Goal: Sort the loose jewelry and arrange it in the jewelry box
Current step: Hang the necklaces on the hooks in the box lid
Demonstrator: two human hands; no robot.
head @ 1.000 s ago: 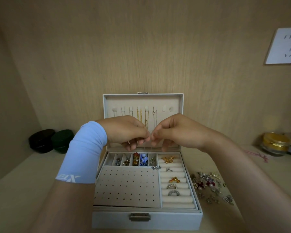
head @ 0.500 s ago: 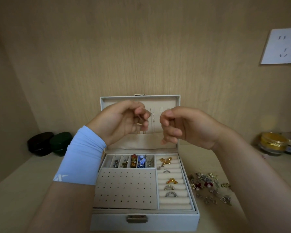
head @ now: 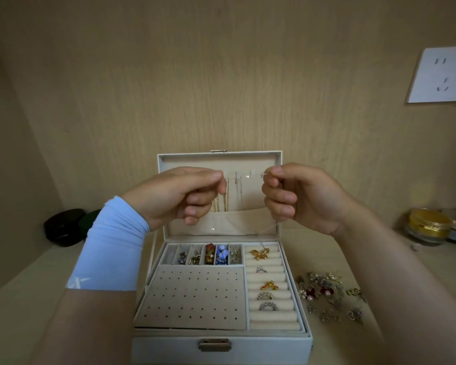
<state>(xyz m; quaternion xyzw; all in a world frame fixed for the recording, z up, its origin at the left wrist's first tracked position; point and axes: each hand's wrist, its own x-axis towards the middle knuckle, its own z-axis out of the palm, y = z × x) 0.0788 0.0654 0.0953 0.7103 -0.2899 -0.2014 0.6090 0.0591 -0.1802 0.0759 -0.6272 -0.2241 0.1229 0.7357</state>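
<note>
Now I see the two hands held apart in front of the open lid (head: pixel 219 160) of the jewelry box (head: pixel 261 347). The left hand (head: pixel 174 196) and the right hand (head: pixel 300 198) each pinch an end of a thin chain (head: pixel 270 229), which sags between them. The loose jewelry (head: pixel 327 291) lies just right of the box.

Dim, warm light (corners darkened, edges bowed).

Jewelry box (head: pixel 221 347): white, at the desk's front edge, lid upright and open. Holds rings (head: pixel 265 295) in the right-hand rolls, small pieces in the back compartments, gold chains (head: pixel 223 204) hanging inside the lid. Loose jewelry (head: pixel 329 295): scattered heap just right of the box. Thin chain (head: pixel 269 229): pinched aloft between left hand (head: pixel 179 196) and right hand (head: pixel 300 196), before the lid.
</note>
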